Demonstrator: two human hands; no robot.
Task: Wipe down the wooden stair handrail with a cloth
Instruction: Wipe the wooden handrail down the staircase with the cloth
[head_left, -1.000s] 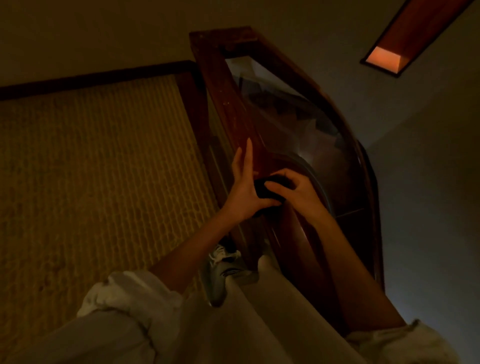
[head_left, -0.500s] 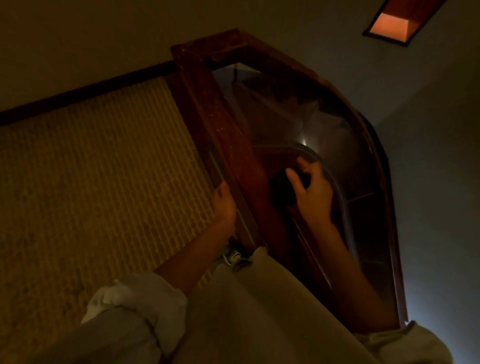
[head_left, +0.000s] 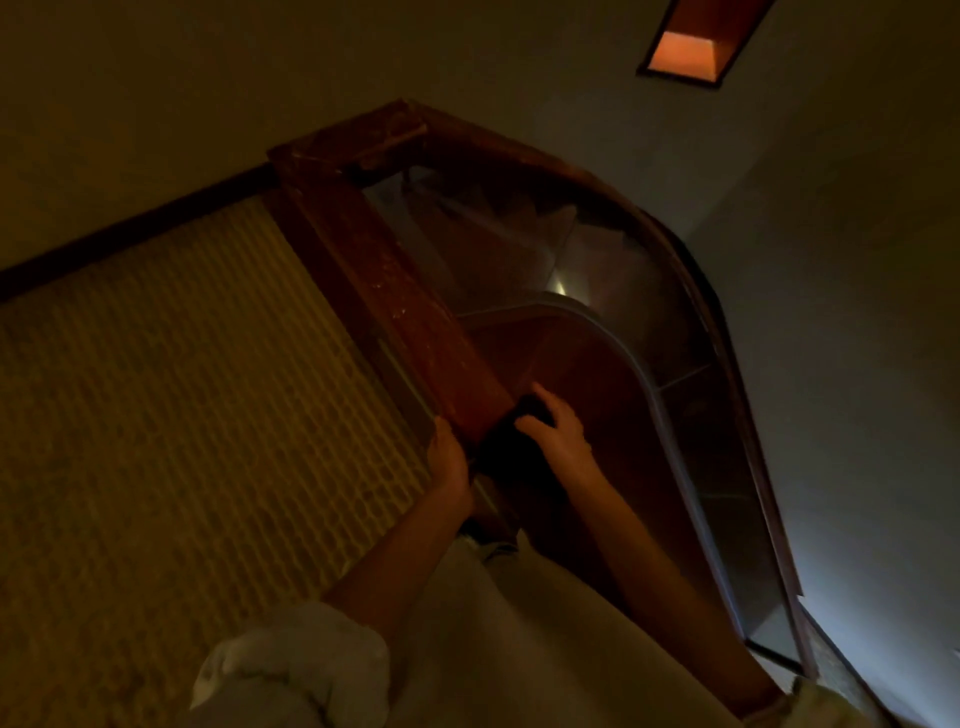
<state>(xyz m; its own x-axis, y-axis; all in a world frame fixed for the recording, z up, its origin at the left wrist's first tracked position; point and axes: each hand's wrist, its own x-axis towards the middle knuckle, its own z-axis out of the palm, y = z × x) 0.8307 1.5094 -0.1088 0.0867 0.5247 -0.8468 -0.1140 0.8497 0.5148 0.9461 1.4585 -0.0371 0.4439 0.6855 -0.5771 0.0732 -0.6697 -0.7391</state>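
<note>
The dark red wooden handrail (head_left: 395, 296) runs from the far corner toward me, dusty on top. A dark cloth (head_left: 511, 441) lies over the rail near me. My right hand (head_left: 558, 439) lies on top of the cloth with its fingers bent over it, pressing it onto the rail. My left hand (head_left: 448, 460) rests against the rail's left edge just beside the cloth; its fingers are hidden in the dim light.
A yellow woven carpet (head_left: 182, 415) covers the landing at left. Glass panels (head_left: 519, 244) and the curved stairwell drop away to the right of the rail. A glowing orange opening (head_left: 685, 49) sits in the wall above. My light trousers fill the bottom.
My right hand has drawn the cloth toward me along the rail. My left hand came off the rail's top a second ago and now sits at its left edge.
</note>
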